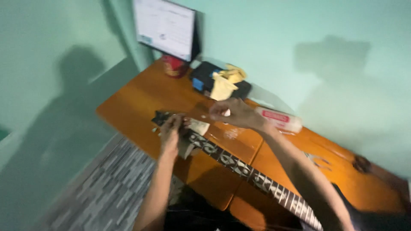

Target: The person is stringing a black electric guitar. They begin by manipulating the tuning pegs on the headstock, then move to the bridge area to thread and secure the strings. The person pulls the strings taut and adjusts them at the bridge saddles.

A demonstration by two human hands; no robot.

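Note:
A guitar neck (239, 167) with a dark fretboard and pale inlays lies across the orange wooden table (141, 98), its headstock (162, 117) to the left. My left hand (171, 133) rests on the neck close to the headstock, fingers curled over it and a pale cloth or paper (198, 127). My right hand (233, 113) hovers just above and to the right, pinching a small white object (226, 112) I cannot identify. The picture is motion-blurred.
At the back of the table stand a white calendar-like board (165, 26), a red cup (173, 66), a black case (205, 79) with yellow cloth (224, 83) on it, and a long white box (280, 119). A small dark object (361, 163) lies far right. Tiled floor (102, 188) below left.

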